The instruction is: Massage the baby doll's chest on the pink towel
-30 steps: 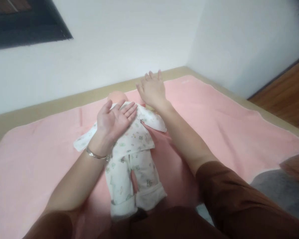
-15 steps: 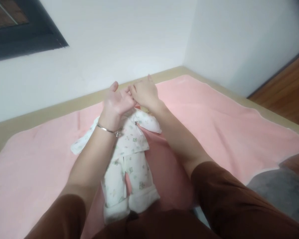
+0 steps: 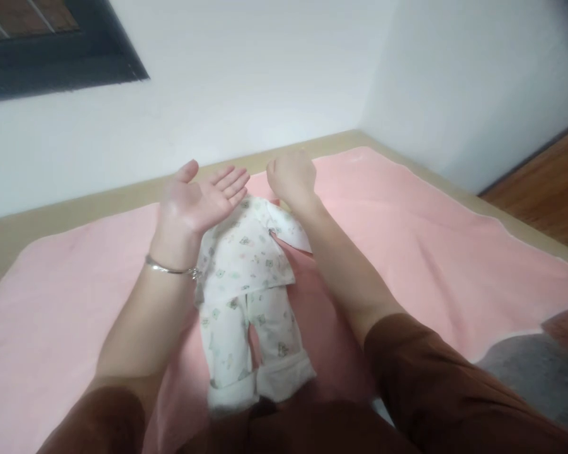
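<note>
My left hand (image 3: 201, 195) is raised with its palm up and fingers stretched out, holding nothing; a silver bangle (image 3: 170, 268) circles the wrist. Beside it, apart by a small gap, my right hand (image 3: 291, 180) is curled into a fist with its back towards me, and nothing sticks out of it. Below both hands a small white printed top (image 3: 248, 252) lies above matching trousers (image 3: 230, 334) with turned-up cuffs. One sleeve of the top reaches under my right forearm; the other is hidden behind my left arm. A small yellowish patch shows under my right wrist, too little to name.
A pink cloth (image 3: 397, 252) with a pale edge covers most of the tan surface (image 3: 76, 205). White walls (image 3: 255, 75) meet in a corner behind it. A dark-framed window (image 3: 76, 57) is at upper left, and brown wood (image 3: 544, 189) at right.
My hands have come apart from touching at the fingertips. The left moved left and its fingers straightened; the right closed into a fist. The view has shifted slightly.
</note>
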`<state>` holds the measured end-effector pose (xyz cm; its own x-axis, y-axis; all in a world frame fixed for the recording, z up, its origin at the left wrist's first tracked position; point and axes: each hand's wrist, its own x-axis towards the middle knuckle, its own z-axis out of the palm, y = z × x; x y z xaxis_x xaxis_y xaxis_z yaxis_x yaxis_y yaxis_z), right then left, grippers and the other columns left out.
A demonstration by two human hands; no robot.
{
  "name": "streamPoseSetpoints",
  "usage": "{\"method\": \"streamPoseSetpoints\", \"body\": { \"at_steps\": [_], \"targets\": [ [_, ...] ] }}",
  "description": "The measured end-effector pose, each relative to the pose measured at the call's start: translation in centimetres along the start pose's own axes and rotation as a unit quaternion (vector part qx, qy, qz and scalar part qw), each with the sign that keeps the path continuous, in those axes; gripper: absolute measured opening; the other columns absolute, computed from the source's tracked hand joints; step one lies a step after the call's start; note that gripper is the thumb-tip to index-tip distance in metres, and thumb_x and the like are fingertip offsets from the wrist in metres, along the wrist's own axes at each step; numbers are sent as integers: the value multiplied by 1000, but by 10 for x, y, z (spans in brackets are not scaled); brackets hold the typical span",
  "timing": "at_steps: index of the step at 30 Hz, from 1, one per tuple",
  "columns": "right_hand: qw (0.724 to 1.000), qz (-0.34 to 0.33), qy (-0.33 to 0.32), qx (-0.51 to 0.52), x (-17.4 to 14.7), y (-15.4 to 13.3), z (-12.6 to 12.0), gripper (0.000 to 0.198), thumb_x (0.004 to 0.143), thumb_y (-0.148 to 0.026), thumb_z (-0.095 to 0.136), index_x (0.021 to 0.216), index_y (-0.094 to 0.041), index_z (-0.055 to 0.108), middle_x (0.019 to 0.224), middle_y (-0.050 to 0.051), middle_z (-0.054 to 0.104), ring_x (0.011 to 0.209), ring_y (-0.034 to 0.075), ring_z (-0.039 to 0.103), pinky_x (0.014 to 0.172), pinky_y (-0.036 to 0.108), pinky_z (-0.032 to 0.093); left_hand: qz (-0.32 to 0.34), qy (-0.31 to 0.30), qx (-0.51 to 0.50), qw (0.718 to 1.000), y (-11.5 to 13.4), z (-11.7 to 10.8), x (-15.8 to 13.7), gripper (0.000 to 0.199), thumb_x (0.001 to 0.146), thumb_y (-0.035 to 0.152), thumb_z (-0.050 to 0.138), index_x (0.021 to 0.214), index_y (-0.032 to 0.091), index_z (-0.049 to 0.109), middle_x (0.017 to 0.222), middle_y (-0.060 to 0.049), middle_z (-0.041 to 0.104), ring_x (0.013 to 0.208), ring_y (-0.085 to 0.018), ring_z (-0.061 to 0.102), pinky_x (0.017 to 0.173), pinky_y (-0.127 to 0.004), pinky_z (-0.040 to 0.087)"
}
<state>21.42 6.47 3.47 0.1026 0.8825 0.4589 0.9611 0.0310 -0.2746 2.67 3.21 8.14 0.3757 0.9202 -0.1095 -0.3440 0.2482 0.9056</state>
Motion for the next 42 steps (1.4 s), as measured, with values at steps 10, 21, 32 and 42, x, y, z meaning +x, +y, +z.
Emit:
{"method": "streamPoseSetpoints", "body": {
  "at_steps": [10,21,32,42],
  "targets": [
    [995,96,10,29,10,-1,6,61,100,-41,20,92,-14,75,84,18,71,93,36,70,87,56,57,-13,39,-22,999,14,-36,-28,53,98,38,33,142,16,52,137,-15,63,145,-32,46,119,-54,44],
    [998,19,-7,-67,-13,-3,-6,52,98,-31,25,115,-11,69,119,22,68,121,40,58,100,63,46,-18,4,-49,999,31,-17,-71,52,99,32,26,132,11,60,135,-14,62,148,-32,39,114,-54,43],
    [993,-113,-23,16,-67,-77,-47,66,101,-39,-2,159,-22,25,167,8,27,157,31,20,125,66,16,-57,-55,-52,995,10,3,-73,59,102,43,17,125,16,64,136,-12,63,150,-31,37,121,-53,40],
    [922,-354,-68,138,-161,-137,-91,100,83,-77,44,158,-14,30,168,2,23,155,20,-20,133,38,-2,227,-11,6,974,35,6,-124,81,102,52,-9,132,21,60,142,6,62,155,-18,24,122,-30,43]
  ]
}}
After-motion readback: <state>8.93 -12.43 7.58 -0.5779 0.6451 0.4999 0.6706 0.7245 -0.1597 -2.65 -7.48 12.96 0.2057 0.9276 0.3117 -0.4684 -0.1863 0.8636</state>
